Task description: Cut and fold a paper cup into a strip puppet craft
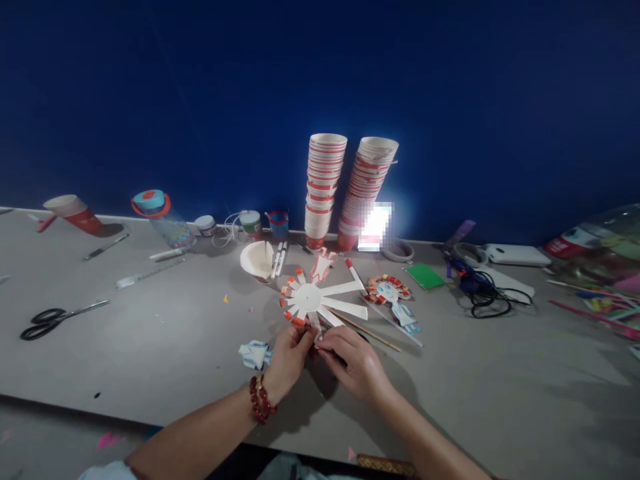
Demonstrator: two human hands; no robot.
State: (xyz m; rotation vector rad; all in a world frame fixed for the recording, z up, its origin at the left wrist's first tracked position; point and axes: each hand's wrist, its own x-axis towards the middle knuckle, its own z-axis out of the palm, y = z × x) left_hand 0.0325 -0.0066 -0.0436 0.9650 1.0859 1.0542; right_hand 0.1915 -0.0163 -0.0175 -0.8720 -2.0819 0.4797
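A paper cup cut into a flower shape [307, 298] lies in front of me, its white round base ringed by strips. Several strips on its left are curled, showing red and orange; those on the right stick out straight. My left hand [290, 357] pinches a strip at the near side. Closed on the same strip, my right hand [354, 360] meets it from the right. A painted paper doll cut-out [256, 355] lies beside my left wrist. Behind the flower is a red-outlined paper cut-out [323, 266]. To the right rests a curled flower with a drawn face [387, 291].
Two tall stacks of paper cups [326, 190] stand by the blue wall, near a bright pixelated screen [375, 227]. Scissors [63, 319], a water bottle [167, 220] and a cup [75, 212] are on the left. Black cable [487, 293] and green paper [425, 276] lie right.
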